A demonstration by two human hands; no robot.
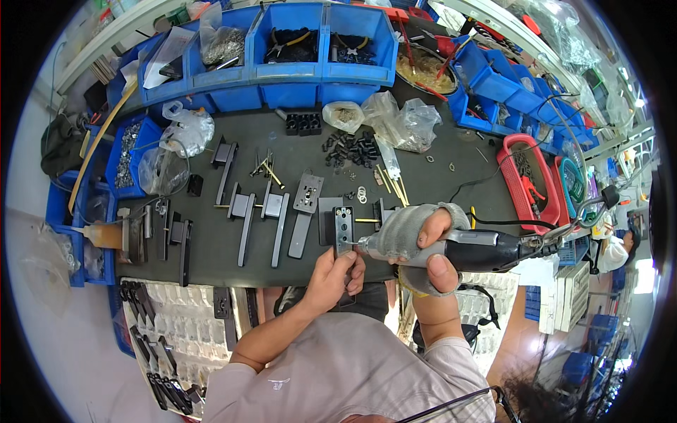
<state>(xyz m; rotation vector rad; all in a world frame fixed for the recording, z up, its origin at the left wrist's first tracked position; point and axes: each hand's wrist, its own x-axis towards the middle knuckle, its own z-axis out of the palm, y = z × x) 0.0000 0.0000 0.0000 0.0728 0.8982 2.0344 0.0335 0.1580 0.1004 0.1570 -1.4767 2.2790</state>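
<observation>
Several dark lever handles (246, 227) are lying on the desk (465, 149), left of a pile of small black parts (350, 148) and nearer the person than it. The left hand (334, 280) is pinching the lower end of a black plate with holes (343, 227), which is being held on the person's side of the pile. The right hand (415, 227), partly covered by a grey glove, is curling round a grey-and-black power screwdriver (479, 252), nearer the person than the pile and to its right. Its bit is pointing at the plate; whether it is entering a hole, I cannot tell. Clear plastic bags (419, 123) are resting just beyond the pile's right side, a red basket (513, 183) is standing well to its right, and blue bins (293, 73) are lining up beyond it.
</observation>
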